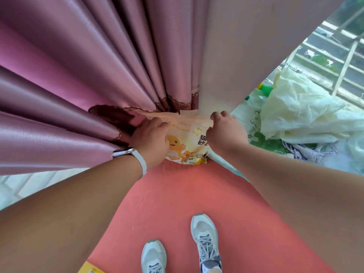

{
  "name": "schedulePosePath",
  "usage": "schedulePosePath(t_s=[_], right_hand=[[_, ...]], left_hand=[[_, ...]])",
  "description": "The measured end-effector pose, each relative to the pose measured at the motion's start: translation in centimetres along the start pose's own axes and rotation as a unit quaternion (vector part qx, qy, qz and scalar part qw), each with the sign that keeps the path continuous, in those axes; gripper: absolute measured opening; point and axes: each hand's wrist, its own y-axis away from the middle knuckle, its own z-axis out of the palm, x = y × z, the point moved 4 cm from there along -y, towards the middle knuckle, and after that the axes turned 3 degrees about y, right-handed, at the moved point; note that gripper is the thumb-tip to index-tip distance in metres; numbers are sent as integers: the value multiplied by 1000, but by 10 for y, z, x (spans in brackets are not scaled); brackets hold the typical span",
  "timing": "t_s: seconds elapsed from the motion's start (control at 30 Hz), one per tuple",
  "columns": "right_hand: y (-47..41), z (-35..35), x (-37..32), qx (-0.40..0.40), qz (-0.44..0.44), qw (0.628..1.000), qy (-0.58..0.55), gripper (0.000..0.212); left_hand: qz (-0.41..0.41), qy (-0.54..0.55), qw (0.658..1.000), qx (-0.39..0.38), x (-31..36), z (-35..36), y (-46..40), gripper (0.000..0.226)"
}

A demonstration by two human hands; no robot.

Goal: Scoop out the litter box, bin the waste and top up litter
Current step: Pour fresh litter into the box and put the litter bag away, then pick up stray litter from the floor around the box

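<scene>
Yellow-and-white cartoon-printed litter bag (184, 141) stands upright on red floor against pink curtain.

The litter bag (185, 138) shows the characters "猫" and "砂"; the rest is hidden.

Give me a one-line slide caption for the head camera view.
Both hands, left and right, grip the top of a yellow cat litter bag standing beside pink curtains.

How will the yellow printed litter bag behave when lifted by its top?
The yellow printed plastic litter bag is likely floppy: its top edge crumples where the left hand and right hand pinch it. Its bulging body suggests weight, so it may sag.
</scene>
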Motion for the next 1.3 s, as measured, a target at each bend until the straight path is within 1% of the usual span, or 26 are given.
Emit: schedulePosePath(t_s=[0.07,0.13,0.17,0.23,0.3,0.33,0.43,0.53,0.63,0.73,0.87,1.1,1.2,1.3], right_hand=[[19,-9,-11,9,-29,999,-25,35],[42,-26,-26,8,-61,997,-53,35],[53,-37,-34,1,-73,995,-62,35],[74,-64,-48,-12,-78,994,-74,30],[91,-99,-63,-9,-84,993,-81,26],[97,-113,-71,-7,-88,993,-79,26],[122,-167,-98,-16,-119,990,-77,28],[154,-221,-127,-39,-172,981,-83,20],[198,-275,-153,-54,-233,968,-75,17],[249,-325,-172,-34,-276,958,-68,18],[317,-366,-201,-57,-354,933,-37,40],[429,-403,-261,-60,-510,858,17,45],[479,-407,-288,-64,-553,831,15,46],[528,-400,-312,-64,-589,804,38,46]], left_hand=[[-58,61,995,-53,1,-10,15,18],[-81,102,988,-87,10,-34,36,25],[-91,122,984,-92,16,-49,48,29],[-134,191,968,-89,27,-87,69,35],[-173,250,950,-67,38,-127,83,34],[-182,260,947,-46,41,-144,87,32],[-185,249,950,20,49,-210,111,35],[-173,220,959,47,62,-273,149,36],[-192,193,959,74,75,-330,201,38],[-223,164,954,117,83,-381,261,46],[-273,180,928,180,92,-434,349,43],[-368,186,863,291,102,-488,511,42],[-404,185,838,318,108,-496,577,41],[-434,184,813,342,114,-498,640,40]])
